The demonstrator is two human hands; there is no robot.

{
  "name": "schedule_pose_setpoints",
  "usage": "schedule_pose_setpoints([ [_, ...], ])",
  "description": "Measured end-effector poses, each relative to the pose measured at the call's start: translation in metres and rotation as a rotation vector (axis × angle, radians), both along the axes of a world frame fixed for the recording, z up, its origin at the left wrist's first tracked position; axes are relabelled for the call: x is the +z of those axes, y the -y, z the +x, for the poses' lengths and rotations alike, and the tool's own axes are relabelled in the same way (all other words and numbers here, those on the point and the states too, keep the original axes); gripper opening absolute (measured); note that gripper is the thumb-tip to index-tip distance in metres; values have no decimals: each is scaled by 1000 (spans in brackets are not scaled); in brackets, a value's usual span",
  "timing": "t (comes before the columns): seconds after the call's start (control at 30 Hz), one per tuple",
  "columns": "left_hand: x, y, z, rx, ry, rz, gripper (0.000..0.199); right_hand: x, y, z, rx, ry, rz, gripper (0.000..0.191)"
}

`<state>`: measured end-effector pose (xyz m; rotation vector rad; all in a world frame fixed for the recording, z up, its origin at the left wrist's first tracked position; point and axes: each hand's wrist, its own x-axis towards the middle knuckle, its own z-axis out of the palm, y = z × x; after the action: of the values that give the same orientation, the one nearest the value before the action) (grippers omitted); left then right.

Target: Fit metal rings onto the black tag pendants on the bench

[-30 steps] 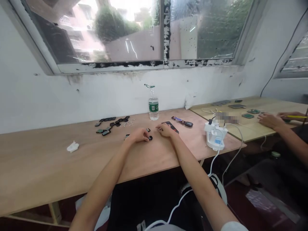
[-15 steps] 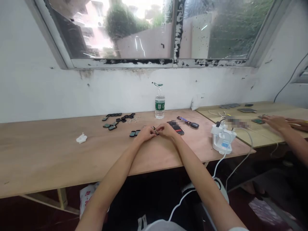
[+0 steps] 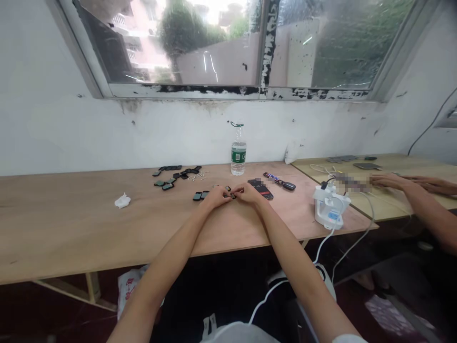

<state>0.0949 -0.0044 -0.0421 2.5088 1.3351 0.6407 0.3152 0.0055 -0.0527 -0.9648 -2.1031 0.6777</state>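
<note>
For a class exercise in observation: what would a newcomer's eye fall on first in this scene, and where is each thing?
The left hand and right hand meet around a small dark piece in the middle of the plywood table. Behind them stands a water bottle, with a white cabled stand to the right. Above, a wide window with flaking black paint glows brightly.

Both forearms of the person go forward from the bottom of the view and come together in a narrow V shape. The left hand and the right hand are held low, with the palms turned down and the wrists a little bent. The fingertips of the two hands are very near each other, almost touching, but it is difficult to see exactly their grip.
</note>
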Motion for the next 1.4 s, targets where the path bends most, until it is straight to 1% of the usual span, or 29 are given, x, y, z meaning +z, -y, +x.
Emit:
schedule_pose_setpoints([
  [0.23, -1, 0, 1, -2, 30, 0, 17, 8, 7, 5, 30, 89, -48, 35],
  [0.37, -2, -2, -1, -2, 19, -3, 16, 15, 12, 5, 69, 153, 7, 42],
  [0.53, -1, -2, -1, -12, 3, 7, 16, 21, 17, -5, 9, 306, 83, 34],
  [0.6, -1, -2, -2, -24, -4, 1, 16, 19, 17, -7, -10, 320, 87, 32],
  [0.67, -1, -2, -3, -31, -8, -2, 16, 16, 14, -6, -18, 297, 87, 33],
  [0.73, -1, -2, -3, -20, -8, 10, 15, 14, 10, 1, -83, 249, 94, 41],
  [0.77, -2, -2, -3, -12, -11, 21, 15, 12, 7, 7, -145, 229, 102, 45],
  [0.8, -2, -1, -3, -5, -17, 32, 15, 11, 4, 13, -239, 214, 111, 50],
  [0.83, -2, 0, -3, 0, -28, 43, 15, 11, 1, 19, -327, 225, 127, 54],
  [0.87, -2, 1, -2, 4, -40, 55, 15, 10, -2, 25, -386, 275, 136, 55],
  [0.93, -1, 5, -1, 3, -60, 75, 16, 9, -6, 35, -432, 399, 121, 53],
  [1.0, 3, 8, -2, 11, -51, 101, 17, 7, -8, 40, -429, 489, 61, 53],
  [1.07, 8, 10, -8, 41, -3, 128, 22, 6, -7, 41, -423, 530, 15, 53],
  [1.13, 13, 10, -21, 78, 58, 125, 29, 4, -6, 40, -417, 538, 3, 53],
  [1.23, 19, 9, -47, 75, 68, 17, 24, 4, -5, 38, -398, 531, 23, 52],
  [1.3, 20, 10, -63, 36, 52, -18, 21, 5, -5, 38, -388, 524, 41, 50],
  [1.4, 18, 13, -78, 38, 63, -36, 26, 7, -3, 36, -381, 517, 55, 48],
])
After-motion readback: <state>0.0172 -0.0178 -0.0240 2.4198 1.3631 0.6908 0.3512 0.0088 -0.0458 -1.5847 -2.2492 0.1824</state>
